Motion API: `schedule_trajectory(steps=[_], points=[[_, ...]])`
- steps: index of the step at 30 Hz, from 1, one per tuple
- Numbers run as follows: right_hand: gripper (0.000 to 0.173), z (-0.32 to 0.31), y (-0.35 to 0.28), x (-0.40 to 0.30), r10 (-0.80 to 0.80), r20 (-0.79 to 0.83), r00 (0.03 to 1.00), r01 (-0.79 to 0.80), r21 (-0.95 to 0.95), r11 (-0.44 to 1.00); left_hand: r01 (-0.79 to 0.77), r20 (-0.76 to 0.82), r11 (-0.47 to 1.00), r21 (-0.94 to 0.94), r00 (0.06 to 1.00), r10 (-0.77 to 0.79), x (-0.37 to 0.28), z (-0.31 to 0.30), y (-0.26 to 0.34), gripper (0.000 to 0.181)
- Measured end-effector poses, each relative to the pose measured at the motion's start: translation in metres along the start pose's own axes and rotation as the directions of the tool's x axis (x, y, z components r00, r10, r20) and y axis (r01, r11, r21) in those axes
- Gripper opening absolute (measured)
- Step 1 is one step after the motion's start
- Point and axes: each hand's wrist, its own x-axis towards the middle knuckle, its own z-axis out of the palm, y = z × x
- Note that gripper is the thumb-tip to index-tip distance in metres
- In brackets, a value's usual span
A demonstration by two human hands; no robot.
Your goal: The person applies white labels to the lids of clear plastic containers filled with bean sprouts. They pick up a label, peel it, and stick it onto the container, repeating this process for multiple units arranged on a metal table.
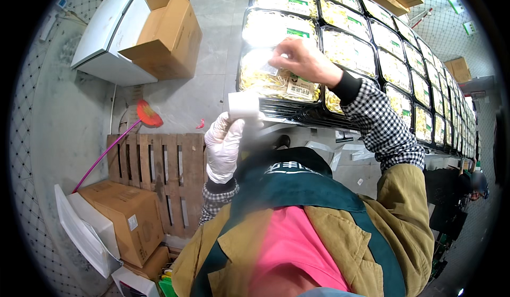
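My left hand [224, 147], in a white glove, grips a white roll of labels [244, 105] just in front of the nearest corner pack. My bare right hand [306, 60] is over that clear-topped black tray of bean sprouts [259, 83], thumb and fingers curled close together. A small white label [269, 69] lies on the film by its fingertips; glare hides whether they still hold it. A beige printed label [301, 88] also sits on this pack. Black trays [279, 108] are stacked beneath it.
Rows of similar sprout packs [348, 50] stretch away to the right. An open cardboard box [175, 38] stands beside a white chest freezer [107, 30]. On the left are a wooden pallet [153, 157], a purple-handled broom [149, 113] and a closed carton [127, 217]. Another person [476, 183] is at far right.
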Motion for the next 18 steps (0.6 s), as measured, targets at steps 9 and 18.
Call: schedule_trajectory(steps=[9,18], points=[[0.018,0.029,-0.009,-0.01,-0.147,-0.286,0.947,0.073,-0.253,0.965,0.029,-0.097,1.0,0.011,0.995,-0.027,0.006,0.009,-0.007,0.017],[0.021,-0.012,-0.066,-0.049,-0.554,-0.227,0.801,0.541,-0.121,0.832,-0.017,-0.252,0.996,-0.083,0.968,-0.005,0.019,0.045,-0.002,0.017]])
